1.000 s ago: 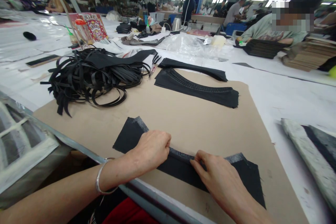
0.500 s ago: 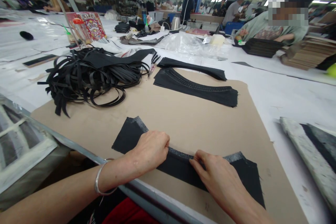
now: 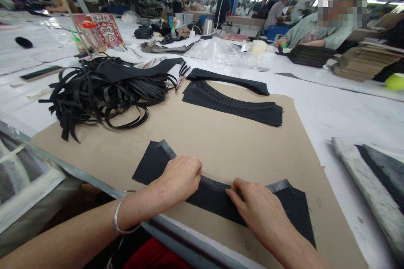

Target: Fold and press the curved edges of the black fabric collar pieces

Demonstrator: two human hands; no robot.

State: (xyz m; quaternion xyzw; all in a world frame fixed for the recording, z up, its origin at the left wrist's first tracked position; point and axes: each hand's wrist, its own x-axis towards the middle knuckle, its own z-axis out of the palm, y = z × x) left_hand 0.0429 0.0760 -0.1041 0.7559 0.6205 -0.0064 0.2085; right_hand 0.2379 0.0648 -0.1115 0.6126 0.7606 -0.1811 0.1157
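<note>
A curved black fabric piece (image 3: pixel 214 202) lies on the brown board (image 3: pixel 195 138) at the table's near edge. Its upper edge shows a folded strip with a speckled grey face. My left hand (image 3: pixel 184 175), with a silver bangle at the wrist, is closed on that edge left of the middle; its fingertips are mostly hidden. To the right, my right hand (image 3: pixel 252 199) pinches the same edge between thumb and fingers. Farther back lie a stack of curved black pieces (image 3: pixel 230 105) with stitch-like marks and a narrower black stack (image 3: pixel 229 80).
A tangled heap of black strips (image 3: pixel 104 96) covers the board's left rear. At right rests a speckled grey-white slab (image 3: pixel 356 172) with dark pieces on it. Beyond are clear plastic sheeting (image 3: pixel 214 50), brown stacked sheets (image 3: pixel 366 61) and a co-worker (image 3: pixel 328 29) behind the table.
The whole view has shifted slightly, with things appearing a little farther left. Both hands keep their hold on the fabric edge, in nearly the same places.
</note>
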